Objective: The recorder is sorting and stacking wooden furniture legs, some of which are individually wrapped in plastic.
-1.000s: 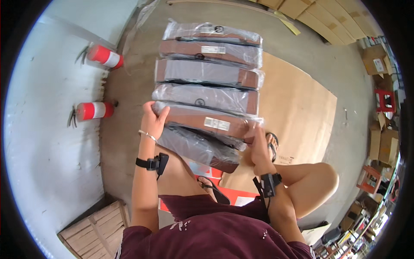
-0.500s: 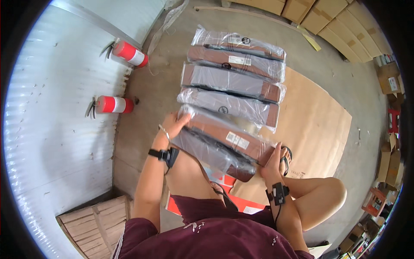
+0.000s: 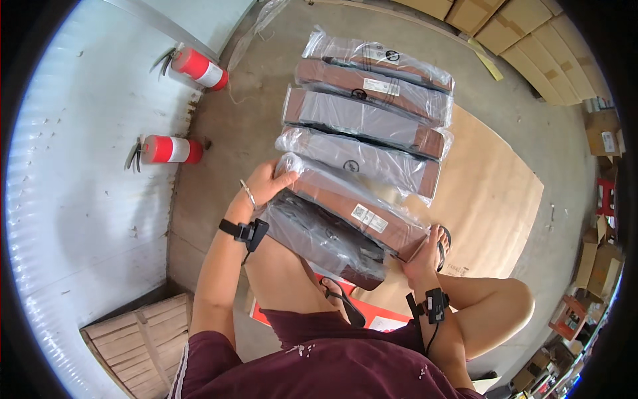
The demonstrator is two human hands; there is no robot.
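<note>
My left hand [image 3: 271,184] grips the left end of a long brown package [image 3: 332,194] wrapped in clear plastic, thumb on top. My right hand [image 3: 420,256] closes around its right end. A white label [image 3: 369,218] shows on the brown face. Along the near side hangs a dark grey, plastic-covered part [image 3: 319,236], above my thigh; I cannot tell if it belongs to the same package. Just beyond, a similar wrapped package [image 3: 355,161] lies with its grey side up, close to the held one. More wrapped packages [image 3: 362,118] lie in a row farther away.
Flat brown cardboard [image 3: 492,193] covers the floor at right. Two red fire extinguishers [image 3: 171,149] stand by the white corrugated wall [image 3: 86,199]. A wooden slatted pallet [image 3: 143,339] is at lower left. Stacked cartons [image 3: 545,60] line the far right. A red sheet [image 3: 389,319] lies between my feet.
The held package has tilted, so more of the dark grey part on its near side shows. Both hands keep their hold on its ends. The view has shifted slightly.
</note>
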